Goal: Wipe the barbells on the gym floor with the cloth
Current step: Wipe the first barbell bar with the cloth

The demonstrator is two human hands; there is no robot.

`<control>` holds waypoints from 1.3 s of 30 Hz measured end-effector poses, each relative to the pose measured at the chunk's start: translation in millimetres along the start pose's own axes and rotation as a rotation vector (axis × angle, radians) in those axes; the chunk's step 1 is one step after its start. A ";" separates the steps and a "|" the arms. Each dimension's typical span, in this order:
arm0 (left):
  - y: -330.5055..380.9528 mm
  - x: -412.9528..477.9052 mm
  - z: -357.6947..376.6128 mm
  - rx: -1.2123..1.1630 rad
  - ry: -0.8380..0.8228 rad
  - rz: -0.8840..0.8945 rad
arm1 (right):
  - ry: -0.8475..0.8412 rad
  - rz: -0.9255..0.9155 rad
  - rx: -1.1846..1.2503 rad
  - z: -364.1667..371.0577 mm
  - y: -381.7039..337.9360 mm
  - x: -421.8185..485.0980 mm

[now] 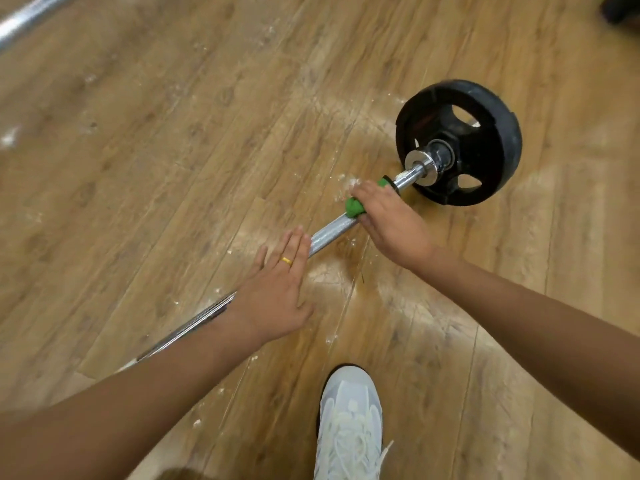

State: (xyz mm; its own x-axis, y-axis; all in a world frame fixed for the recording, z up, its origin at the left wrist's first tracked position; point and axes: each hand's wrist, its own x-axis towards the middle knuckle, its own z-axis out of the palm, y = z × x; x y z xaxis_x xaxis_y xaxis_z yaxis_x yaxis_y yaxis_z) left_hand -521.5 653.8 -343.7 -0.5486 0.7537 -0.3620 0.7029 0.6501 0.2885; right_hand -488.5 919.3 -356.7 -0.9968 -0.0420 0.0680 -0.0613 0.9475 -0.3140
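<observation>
A chrome barbell [332, 228] lies diagonally on the wooden floor, with a black weight plate [485, 109] on its far right end. My right hand [391, 223] is closed around the bar near the collar, with a green cloth [354, 206] wrapped under the fingers. My left hand [277, 292] rests flat on the bar lower down, fingers straight and together, a gold ring on one finger. The bar is hidden under both hands and runs on toward the lower left beneath my left forearm.
A second chrome bar [24, 19] lies at the top left corner. White dust and flecks are scattered on the floor [173, 133] around the barbell. My white shoe [349, 424] stands at the bottom centre. A dark object [621, 8] sits at the top right corner.
</observation>
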 end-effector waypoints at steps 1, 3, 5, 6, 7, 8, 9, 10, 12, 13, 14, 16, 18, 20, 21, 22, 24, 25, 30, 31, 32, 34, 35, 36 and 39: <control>5.6 6.2 6.5 0.005 0.035 -0.013 | -0.019 -0.004 -0.024 -1.1 3.5 -0.3; 11.5 10.0 15.5 0.019 0.120 -0.020 | -0.029 0.015 -0.037 -4.6 10.8 0.7; 11.8 7.5 18.8 0.017 0.153 -0.018 | 0.011 0.128 -0.006 -10.4 16.8 5.9; 12.0 6.6 19.8 0.016 0.160 -0.017 | 0.036 0.179 -0.006 -12.3 18.4 8.5; 13.0 6.1 21.1 0.019 0.168 -0.016 | 0.047 0.202 -0.013 -13.1 17.4 9.5; 15.2 6.1 21.8 0.029 0.181 -0.017 | 0.036 0.187 -0.020 -12.8 14.9 8.7; 17.7 5.9 23.3 0.045 0.200 -0.018 | 0.005 0.144 -0.023 -11.9 12.6 5.7; 20.1 5.7 24.9 0.061 0.217 -0.022 | -0.041 0.088 -0.025 -12.4 11.0 1.2; 22.9 4.2 28.9 0.076 0.220 -0.030 | -0.110 0.019 -0.029 -17.5 13.7 -5.8; 23.4 3.2 31.4 0.078 0.218 -0.031 | -0.119 0.032 -0.033 -21.0 17.6 -5.7; 24.0 2.4 33.1 0.080 0.223 -0.030 | -0.110 0.075 -0.033 -23.8 22.8 -4.1; 25.7 1.2 36.6 0.083 0.240 -0.025 | -0.042 0.185 -0.009 -26.6 29.3 -1.5; 28.5 0.6 39.8 0.085 0.252 -0.023 | -0.018 0.202 0.006 -23.0 26.0 -4.4; 32.8 -0.7 42.9 0.091 0.265 -0.024 | -0.071 0.130 0.000 -20.8 23.5 -13.4; 35.2 -1.6 44.3 0.095 0.271 -0.024 | -0.098 0.101 -0.010 -23.2 25.8 -17.2; 37.5 -3.0 45.7 0.098 0.278 -0.023 | -0.118 0.103 -0.023 -27.6 30.1 -18.4; 42.3 -6.7 48.0 0.096 0.295 -0.022 | -0.096 0.196 -0.021 -35.6 41.4 -15.8; 44.6 -8.4 49.0 0.095 0.304 -0.021 | -0.058 0.254 -0.007 -38.4 47.0 -14.3; 56.1 -14.8 52.0 0.083 0.297 -0.014 | -0.059 0.185 0.033 -27.1 28.7 -30.7; 58.1 -16.0 52.5 0.080 0.298 -0.016 | -0.101 0.145 0.040 -27.5 28.6 -35.2; 60.2 -17.4 53.1 0.081 0.296 -0.018 | -0.125 0.139 0.037 -30.4 32.3 -37.1; 63.7 -19.7 54.4 0.089 0.290 -0.018 | -0.090 0.228 0.024 -37.7 44.6 -35.4; 64.9 -20.8 55.2 0.093 0.289 -0.019 | -0.050 0.290 0.027 -41.0 49.7 -34.0; 66.1 -21.5 55.7 0.095 0.287 -0.020 | -0.007 0.334 0.038 -42.1 50.6 -34.0; 68.9 -22.4 57.0 0.096 0.279 -0.021 | 0.068 0.313 0.093 -32.2 31.5 -40.0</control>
State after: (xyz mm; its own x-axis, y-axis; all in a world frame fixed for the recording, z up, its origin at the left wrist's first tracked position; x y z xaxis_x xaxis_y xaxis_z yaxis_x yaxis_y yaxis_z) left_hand -435.0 676.2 -366.3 -0.6576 0.7460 -0.1051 0.7223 0.6640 0.1934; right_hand -448.9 961.0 -338.8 -0.9624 0.2710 0.0171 0.2399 0.8779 -0.4144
